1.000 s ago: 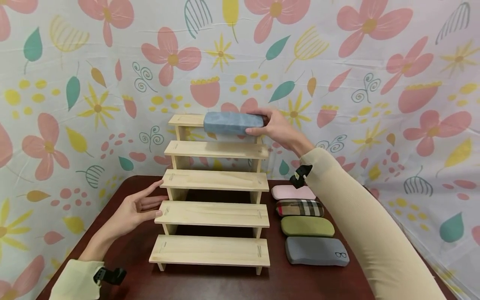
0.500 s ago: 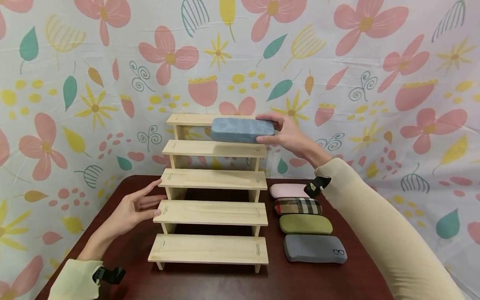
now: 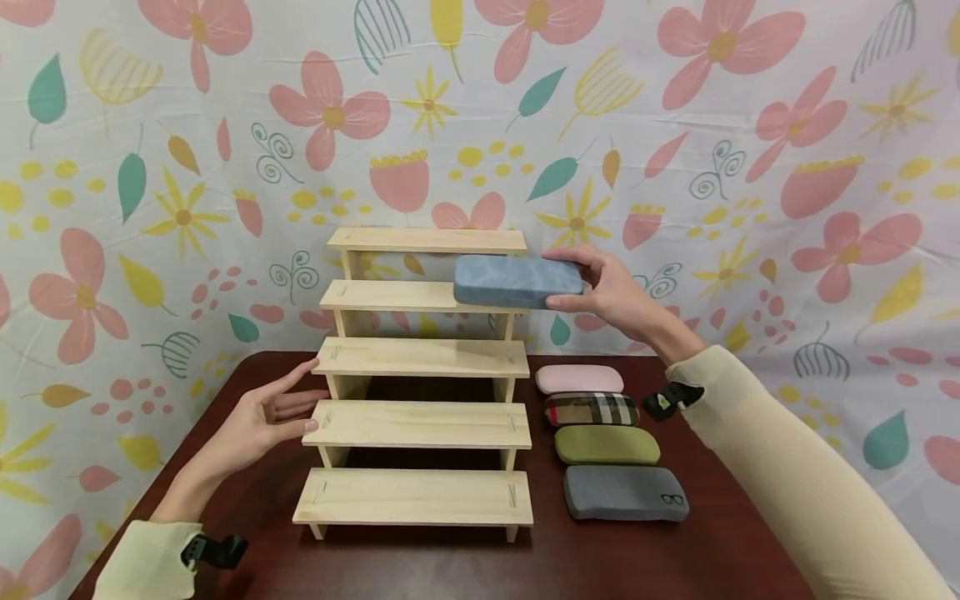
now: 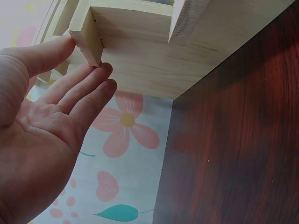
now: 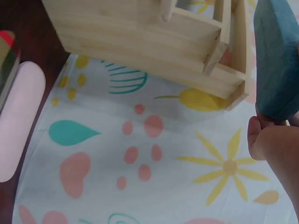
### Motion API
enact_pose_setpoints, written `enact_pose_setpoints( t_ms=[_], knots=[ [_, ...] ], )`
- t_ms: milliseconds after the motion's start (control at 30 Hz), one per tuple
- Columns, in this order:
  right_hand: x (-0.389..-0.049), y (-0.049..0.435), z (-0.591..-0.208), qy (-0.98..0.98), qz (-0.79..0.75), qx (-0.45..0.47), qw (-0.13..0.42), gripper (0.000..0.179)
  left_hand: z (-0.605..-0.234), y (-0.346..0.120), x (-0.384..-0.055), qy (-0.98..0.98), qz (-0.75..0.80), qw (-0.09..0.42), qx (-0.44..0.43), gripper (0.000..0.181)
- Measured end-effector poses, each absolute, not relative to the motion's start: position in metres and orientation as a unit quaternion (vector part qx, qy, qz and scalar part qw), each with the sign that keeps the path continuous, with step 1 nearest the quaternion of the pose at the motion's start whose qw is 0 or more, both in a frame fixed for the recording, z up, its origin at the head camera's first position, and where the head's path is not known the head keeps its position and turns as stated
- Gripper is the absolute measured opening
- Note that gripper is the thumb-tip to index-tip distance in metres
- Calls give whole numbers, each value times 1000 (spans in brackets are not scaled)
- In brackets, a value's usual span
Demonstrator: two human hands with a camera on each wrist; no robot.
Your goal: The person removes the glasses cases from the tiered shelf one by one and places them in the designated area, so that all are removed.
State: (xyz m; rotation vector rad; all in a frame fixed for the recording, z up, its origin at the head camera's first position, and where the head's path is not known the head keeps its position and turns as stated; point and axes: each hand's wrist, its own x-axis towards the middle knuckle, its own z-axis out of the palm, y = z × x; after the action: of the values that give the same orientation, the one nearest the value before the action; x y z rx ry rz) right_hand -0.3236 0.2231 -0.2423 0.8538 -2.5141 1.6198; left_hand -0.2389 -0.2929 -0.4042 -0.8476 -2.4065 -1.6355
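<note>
My right hand (image 3: pixel 615 292) grips the right end of a light blue glasses case (image 3: pixel 513 281), thumb in front and fingers behind. In the head view the case overlaps the right end of the second tier from the top of a pale wooden stepped shelf (image 3: pixel 420 425). Part of the blue case (image 5: pixel 278 60) shows at the right edge of the right wrist view, the thumb along its end. On the other side, my left hand (image 3: pixel 255 425) touches the left ends of the shelf's tiers with extended fingers. Close up, its fingertips (image 4: pixel 105 70) meet a board's end.
To the right of the shelf, glasses cases lie in a column on the dark red table (image 3: pixel 405 571): pink (image 3: pixel 579 379), plaid (image 3: pixel 592 409), green (image 3: pixel 607 445) and grey (image 3: pixel 625 493). A flower-patterned cloth (image 3: pixel 480 108) hangs behind.
My right hand has brought the blue glasses case down and to the right, from in front of the top tier to the second tier's right end. The left hand stays at the shelf's left side.
</note>
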Motion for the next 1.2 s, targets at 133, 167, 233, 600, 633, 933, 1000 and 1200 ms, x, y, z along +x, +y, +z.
enact_pose_setpoints(
  t_ms=[133, 167, 233, 600, 633, 933, 1000, 1200],
  knots=[
    [-317, 236, -249, -812, 517, 271, 18, 65, -404, -294, -239, -794, -539, 51, -275, 88],
    [-315, 240, -250, -811, 519, 270, 16, 65, -404, -294, -239, -793, -541, 50, -275, 88],
    [-311, 247, -253, -810, 521, 269, 16, 65, -404, -294, -239, -792, -543, 46, -276, 88],
    [-295, 283, -266, -813, 515, 270, 28, 62, -402, -292, -237, -784, -550, 41, -284, 87],
    [-293, 286, -268, -814, 513, 270, 31, 62, -402, -292, -237, -784, -550, 40, -283, 87],
    [-279, 308, -278, -814, 505, 282, 44, 64, -400, -291, -237, -790, -547, 47, -272, 87],
    [-277, 312, -280, -814, 503, 288, 45, 63, -400, -291, -236, -790, -549, 46, -270, 86],
    [-271, 326, -288, -821, 498, 276, 46, 63, -403, -290, -236, -786, -553, 38, -273, 85]
  ],
)
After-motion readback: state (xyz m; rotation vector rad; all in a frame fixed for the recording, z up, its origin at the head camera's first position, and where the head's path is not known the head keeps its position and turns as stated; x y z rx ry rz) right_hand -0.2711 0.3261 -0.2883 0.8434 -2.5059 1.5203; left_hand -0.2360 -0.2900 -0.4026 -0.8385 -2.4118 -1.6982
